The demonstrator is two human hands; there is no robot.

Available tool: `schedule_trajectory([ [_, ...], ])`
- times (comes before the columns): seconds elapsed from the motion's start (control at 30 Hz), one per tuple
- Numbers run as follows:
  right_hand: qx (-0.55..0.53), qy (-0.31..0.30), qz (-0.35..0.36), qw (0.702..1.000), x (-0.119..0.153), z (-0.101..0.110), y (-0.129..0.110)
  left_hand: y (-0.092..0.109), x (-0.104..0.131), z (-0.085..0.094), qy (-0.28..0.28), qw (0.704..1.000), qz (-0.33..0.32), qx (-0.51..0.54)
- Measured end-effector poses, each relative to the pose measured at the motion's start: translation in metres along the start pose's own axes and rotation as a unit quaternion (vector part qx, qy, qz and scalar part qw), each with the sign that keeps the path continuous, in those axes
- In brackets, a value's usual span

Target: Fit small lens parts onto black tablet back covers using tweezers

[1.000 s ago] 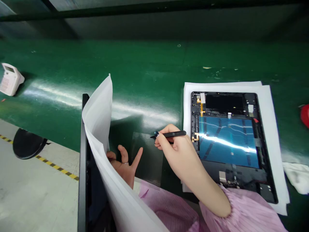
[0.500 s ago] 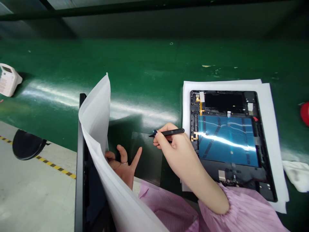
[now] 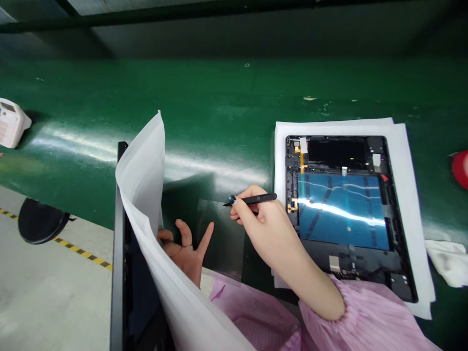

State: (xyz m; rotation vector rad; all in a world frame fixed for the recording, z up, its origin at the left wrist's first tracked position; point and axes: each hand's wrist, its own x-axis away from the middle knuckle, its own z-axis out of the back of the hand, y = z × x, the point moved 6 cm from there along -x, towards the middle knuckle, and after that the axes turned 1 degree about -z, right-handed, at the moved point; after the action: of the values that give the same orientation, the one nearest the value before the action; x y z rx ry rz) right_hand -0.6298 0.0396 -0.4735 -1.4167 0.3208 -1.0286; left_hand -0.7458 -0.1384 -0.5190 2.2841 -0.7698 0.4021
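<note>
One pointed tool (image 3: 260, 198) in the right hand (image 3: 262, 219)

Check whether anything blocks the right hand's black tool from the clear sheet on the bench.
Nothing visible does. The right hand holds the black tool with its tip near the far edge of the clear sheet; whether they touch is unclear.

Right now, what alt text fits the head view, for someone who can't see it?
The right hand holds a black pointed tool over a clear sheet; white sheeting partly hides the left hand. At right, an opened device lies on white sheets.
</note>
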Motion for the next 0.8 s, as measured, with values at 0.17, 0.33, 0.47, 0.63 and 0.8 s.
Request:
schedule_trajectory([
  [0.17,0.002,-0.001,0.002,1.000,0.001,-0.001,0.000,0.001,-0.001,0.004,-0.015,1.000,0.000,-0.024],
  [0.33,-0.004,0.012,0.007,1.000,0.003,0.002,-0.001,-0.002,0.002,-0.007,0.013,1.000,-0.010,0.005],
  [0.47,0.013,0.009,0.008,1.000,0.003,0.001,-0.002,-0.004,0.002,-0.013,0.015,1.000,-0.011,0.011],
  [0.63,0.015,0.010,0.014,1.000,0.002,0.000,-0.003,-0.004,0.002,-0.015,-0.001,1.000,-0.013,0.015],
  [0.8,0.019,0.006,0.017,1.000,0.001,0.000,-0.004,-0.003,0.001,-0.011,0.017,1.000,-0.002,-0.005],
])
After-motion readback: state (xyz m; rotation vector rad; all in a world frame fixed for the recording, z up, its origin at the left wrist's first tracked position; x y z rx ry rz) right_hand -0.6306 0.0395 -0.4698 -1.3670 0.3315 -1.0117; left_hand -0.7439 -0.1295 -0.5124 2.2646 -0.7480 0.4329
